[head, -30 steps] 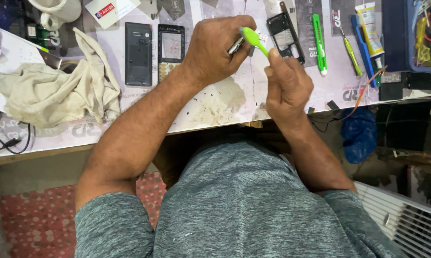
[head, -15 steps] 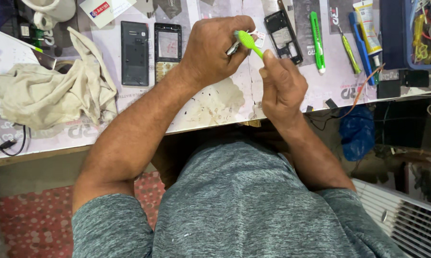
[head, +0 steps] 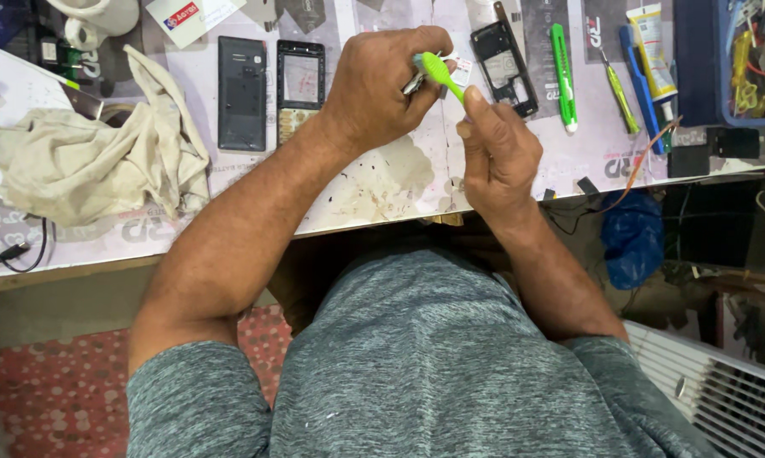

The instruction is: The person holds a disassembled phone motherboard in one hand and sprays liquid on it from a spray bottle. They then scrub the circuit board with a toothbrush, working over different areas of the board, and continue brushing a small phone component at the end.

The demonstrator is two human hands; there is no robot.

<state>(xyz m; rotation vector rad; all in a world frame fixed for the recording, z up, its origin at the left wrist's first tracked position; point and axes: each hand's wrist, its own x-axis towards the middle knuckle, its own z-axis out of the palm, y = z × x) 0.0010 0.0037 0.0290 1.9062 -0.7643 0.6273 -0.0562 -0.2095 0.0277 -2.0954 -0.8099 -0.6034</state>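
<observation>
Right hand (head: 501, 153) near table (head: 382, 182) edge, fingers curled, index and thumb pinching tip of green tool (head: 440, 71). Left hand (head: 382, 85) at 10 o'clock of it, closed around small metallic part (head: 416, 80) and tool's other end. Beyond: black phone body (head: 242, 92), keypad frame (head: 300, 89), opened phone (head: 505, 68). Cloth (head: 86, 161) at 9 o'clock.

- Two hands: left hand (head: 382, 89), right hand (head: 497, 153)
- Three phone parts (head: 242, 92) (head: 300, 87) (head: 504, 68)
- One cloth (head: 94, 161)
- One green brush (head: 442, 72)
- One tube (head: 651, 38)
</observation>
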